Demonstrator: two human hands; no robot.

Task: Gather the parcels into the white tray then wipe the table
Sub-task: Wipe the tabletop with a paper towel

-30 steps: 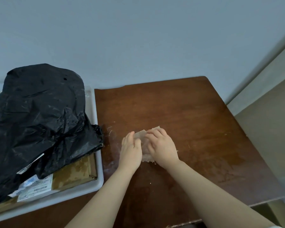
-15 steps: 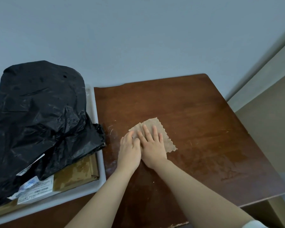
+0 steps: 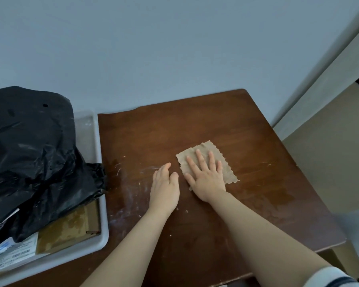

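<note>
Right hand [image 3: 205,176] on cloth [image 3: 227,172] — table [image 3: 257,158] centre

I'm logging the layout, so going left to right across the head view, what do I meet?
Black bag → left hand → right hand. The tray under the bag and the cloth under the right hand overlap them, so they are left out.

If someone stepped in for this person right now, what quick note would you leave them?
Right hand: flat on the brown cloth, pressing it to the table.
Left hand: relaxed beside the cloth, holding nothing.
Parcels: black bag and cardboard box sit in the white tray.
Done: gathering.
Left: wiping; pale smears show near the tray side.
</note>
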